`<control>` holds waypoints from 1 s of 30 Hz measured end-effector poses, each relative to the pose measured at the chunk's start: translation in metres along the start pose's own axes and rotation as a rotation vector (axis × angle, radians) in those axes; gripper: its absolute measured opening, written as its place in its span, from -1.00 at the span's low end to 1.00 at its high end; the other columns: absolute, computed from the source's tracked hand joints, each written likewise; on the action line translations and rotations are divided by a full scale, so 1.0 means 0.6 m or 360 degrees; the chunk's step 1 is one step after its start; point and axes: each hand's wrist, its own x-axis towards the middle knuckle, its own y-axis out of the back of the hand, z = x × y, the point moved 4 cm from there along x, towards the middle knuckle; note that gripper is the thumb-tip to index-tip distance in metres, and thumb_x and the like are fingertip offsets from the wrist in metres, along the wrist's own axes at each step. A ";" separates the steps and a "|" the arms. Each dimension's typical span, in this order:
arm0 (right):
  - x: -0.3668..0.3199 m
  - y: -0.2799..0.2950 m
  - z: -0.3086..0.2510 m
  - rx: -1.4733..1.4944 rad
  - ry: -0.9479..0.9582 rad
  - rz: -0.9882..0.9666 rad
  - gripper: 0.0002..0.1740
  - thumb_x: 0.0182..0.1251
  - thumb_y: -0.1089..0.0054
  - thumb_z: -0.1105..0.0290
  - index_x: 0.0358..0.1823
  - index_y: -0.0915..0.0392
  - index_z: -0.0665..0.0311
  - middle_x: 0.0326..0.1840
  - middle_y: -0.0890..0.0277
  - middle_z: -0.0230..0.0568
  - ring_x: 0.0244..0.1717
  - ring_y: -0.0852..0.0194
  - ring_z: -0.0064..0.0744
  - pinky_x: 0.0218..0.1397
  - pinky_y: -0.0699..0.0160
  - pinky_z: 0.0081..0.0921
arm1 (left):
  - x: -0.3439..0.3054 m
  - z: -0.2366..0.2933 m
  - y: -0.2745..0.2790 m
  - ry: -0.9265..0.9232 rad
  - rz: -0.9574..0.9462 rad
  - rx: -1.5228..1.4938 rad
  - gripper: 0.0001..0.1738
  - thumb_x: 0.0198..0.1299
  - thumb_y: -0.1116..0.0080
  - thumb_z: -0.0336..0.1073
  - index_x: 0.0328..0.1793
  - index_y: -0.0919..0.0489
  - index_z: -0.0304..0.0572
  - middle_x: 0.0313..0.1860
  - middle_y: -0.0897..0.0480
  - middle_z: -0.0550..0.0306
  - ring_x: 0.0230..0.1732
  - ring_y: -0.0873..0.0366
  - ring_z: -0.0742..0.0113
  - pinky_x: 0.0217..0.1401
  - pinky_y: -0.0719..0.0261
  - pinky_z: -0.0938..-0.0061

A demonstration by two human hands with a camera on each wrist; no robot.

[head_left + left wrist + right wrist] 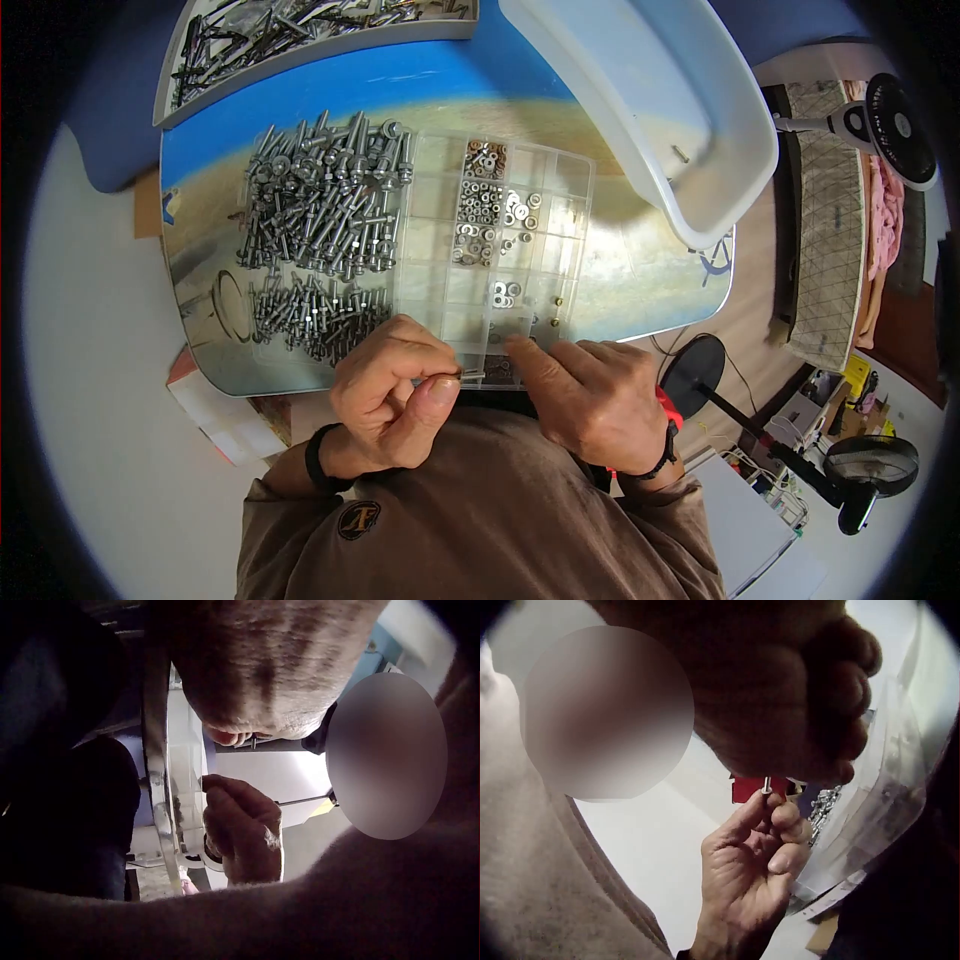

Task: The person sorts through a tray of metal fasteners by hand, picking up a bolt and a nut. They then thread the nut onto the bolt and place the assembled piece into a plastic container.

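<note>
My left hand [395,395] pinches a small metal bolt [472,375] between thumb and index finger, at the near edge of the clear compartment box [430,260]. In the right wrist view, the bolt's shank [768,782] points up from the fingertips, with a ring-like rim at its base. My right hand [600,395] is over the box's near right corner, its index fingertip at a compartment and its other fingers curled. I cannot tell whether it holds anything. Nuts and washers [480,205] fill some compartments. Two brass-coloured pieces [556,310] lie in another.
Bolts with washers [325,200] are heaped on the box's left side, with shorter bolts [315,315] nearer me. A tray of metal parts [320,40] stands at the back left. A white tub [650,100] at the back right holds a few small pieces. The table's edge [650,335] curves at right.
</note>
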 end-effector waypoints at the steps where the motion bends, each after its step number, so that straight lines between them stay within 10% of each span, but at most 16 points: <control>1: 0.001 -0.001 0.004 0.0008 0.0000 0.0004 -0.54 -0.09 -0.41 0.56 -0.03 -0.69 0.30 -0.54 -0.49 -0.37 -0.63 -0.53 -0.40 -0.56 -0.51 -0.39 | 0.000 0.000 0.000 0.0017 0.0000 -0.0003 -0.92 0.21 -0.26 -0.56 -0.18 -0.61 -0.39 -0.37 -0.65 0.01 -0.42 -0.53 0.32 -0.35 -0.45 0.50; 30: 0.051 -0.019 0.007 -0.0012 -0.0052 -0.0075 -0.86 0.10 -0.42 0.49 -0.29 -0.69 0.17 -0.60 -0.53 -0.26 -0.61 -0.58 -0.19 -0.55 -0.49 -0.31 | 0.006 -0.001 -0.002 -0.0215 0.0001 0.0008 -0.91 0.16 -0.29 -0.57 -0.22 -0.63 -0.32 -0.37 -0.67 0.07 -0.50 -0.49 0.34 -0.38 -0.44 0.47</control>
